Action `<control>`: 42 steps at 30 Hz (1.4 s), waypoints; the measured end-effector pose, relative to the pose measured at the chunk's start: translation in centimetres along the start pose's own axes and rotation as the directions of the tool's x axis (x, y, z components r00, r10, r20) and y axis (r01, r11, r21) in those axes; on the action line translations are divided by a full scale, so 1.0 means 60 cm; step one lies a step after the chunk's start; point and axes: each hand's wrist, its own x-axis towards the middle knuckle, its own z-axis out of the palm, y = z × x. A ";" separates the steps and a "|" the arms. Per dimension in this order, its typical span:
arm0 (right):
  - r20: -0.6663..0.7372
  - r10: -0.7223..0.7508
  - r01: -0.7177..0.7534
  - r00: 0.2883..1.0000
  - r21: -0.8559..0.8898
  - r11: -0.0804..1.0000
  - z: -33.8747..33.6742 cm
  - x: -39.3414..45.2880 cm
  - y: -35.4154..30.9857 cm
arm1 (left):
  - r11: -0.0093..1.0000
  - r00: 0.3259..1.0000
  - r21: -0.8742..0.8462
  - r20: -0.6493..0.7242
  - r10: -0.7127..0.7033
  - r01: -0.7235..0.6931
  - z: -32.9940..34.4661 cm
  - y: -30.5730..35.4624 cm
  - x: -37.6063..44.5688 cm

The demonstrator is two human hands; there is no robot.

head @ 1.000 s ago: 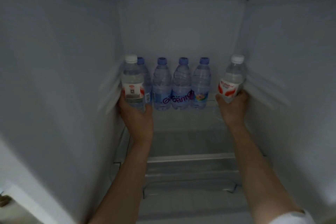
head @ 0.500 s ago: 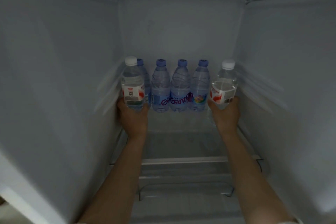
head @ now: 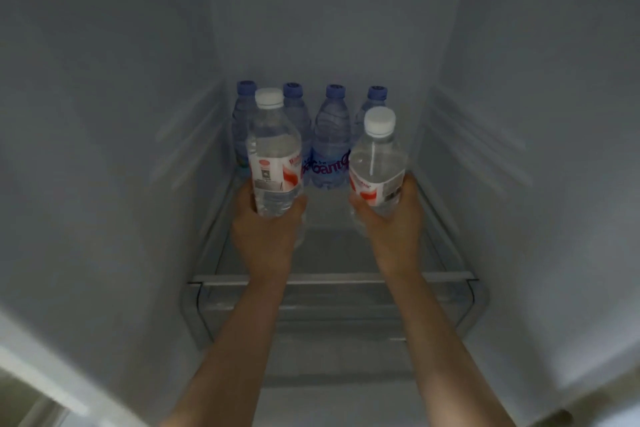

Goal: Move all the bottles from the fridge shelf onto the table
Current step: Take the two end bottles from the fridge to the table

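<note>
The left hand [head: 265, 230] grips the lower part of a clear plastic water bottle with a white cap and a red and white label [head: 274, 158]; the fingers are curled round its base. The bottle stands nearly upright, and its cap points to about 12 o'clock. The right hand [head: 393, 222] grips a second clear plastic bottle with a white cap and a red and white label [head: 377, 163] in the same way, from below and behind. This bottle is tilted a little, with the cap toward 12 o'clock and the base toward 1 o'clock. Both bottles are held above the glass fridge shelf [head: 329, 218], near its middle, and they are apart from each other.

Behind the two hands, at 12 o'clock, four bluish plastic bottles with blue caps [head: 330, 146] stand in a row at the back of the shelf, close beside each other. Their labels carry purple letters, partly hidden by the held bottles. The outer two of the row are half covered in this view.

The pale front edge of the shelf [head: 332, 278] crosses both forearms at 6 o'clock from the hands. The grey-white inner walls of the fridge [head: 104, 149] rise at 9 o'clock and 3 o'clock, with low ribs for shelves. The bench does not show in this view.
</note>
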 end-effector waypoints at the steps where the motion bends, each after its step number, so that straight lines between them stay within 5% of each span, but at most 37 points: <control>1: 0.005 0.000 0.000 1.000 0.017 1.000 -0.006 -0.009 -0.006 | 1.000 1.000 -0.015 0.006 -0.011 0.011 -0.004 0.008 -0.009; 13: -0.042 -0.003 0.002 0.999 -0.007 1.000 -0.098 -0.151 -0.125 | 0.981 0.970 -0.154 0.229 -0.084 0.122 -0.118 0.111 -0.121; 21: -0.084 0.105 -0.115 0.991 -0.122 0.986 -0.132 -0.384 -0.155 | 0.983 0.861 -0.024 0.488 -0.145 0.180 -0.287 0.072 -0.234; 32: -0.150 0.426 -0.448 0.892 -0.172 0.877 -0.208 -0.735 -0.205 | 0.960 0.564 0.237 0.777 -0.280 0.151 -0.507 -0.006 -0.413; 42: -0.478 0.619 -0.749 0.623 -0.135 0.649 -0.355 -0.953 -0.250 | 0.934 0.255 0.352 0.910 -0.327 -0.058 -0.584 -0.006 -0.607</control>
